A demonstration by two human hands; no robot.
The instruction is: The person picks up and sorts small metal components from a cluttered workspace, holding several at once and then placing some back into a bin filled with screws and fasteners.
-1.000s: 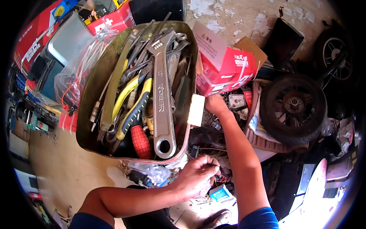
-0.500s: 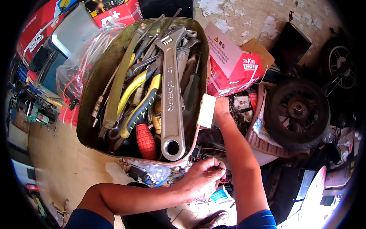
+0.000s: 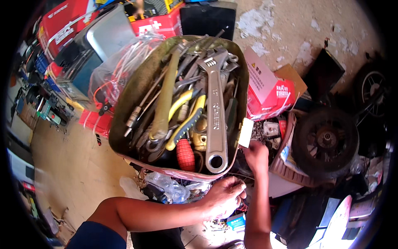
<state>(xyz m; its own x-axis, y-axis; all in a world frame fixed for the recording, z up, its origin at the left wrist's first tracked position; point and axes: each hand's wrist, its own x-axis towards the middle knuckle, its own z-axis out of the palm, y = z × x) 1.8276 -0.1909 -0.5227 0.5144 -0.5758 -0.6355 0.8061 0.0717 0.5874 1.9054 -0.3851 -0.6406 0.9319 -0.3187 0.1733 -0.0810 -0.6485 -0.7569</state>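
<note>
My left hand (image 3: 226, 198) is closed in a loose fist below the front edge of the open tool case (image 3: 137, 162); what its fingers hold, if anything, is hidden. My right hand (image 3: 257, 157) is by the case's right side, just below a pale yellow card (image 3: 246, 133) at the rim. Its fingers look curled together, and their contents cannot be made out. Inside the case lie a big adjustable wrench (image 3: 215, 112), yellow-and-black handled pliers (image 3: 188, 120), a red ribbed handle (image 3: 185, 155), a green-handled screwdriver (image 3: 232, 111) and other tools.
Right of the case are a red carton (image 3: 273, 95), a heap of small metal parts (image 3: 258, 130) and a black wheel with a tyre (image 3: 325, 137). A clear bag of cables (image 3: 120, 66) leans at its left. Plastic bags (image 3: 166, 186) lie in front.
My right hand has drawn back toward me from the small parts beside the red carton. My left hand stays closed in nearly the same place. The view has shifted, so the case appears further right.
</note>
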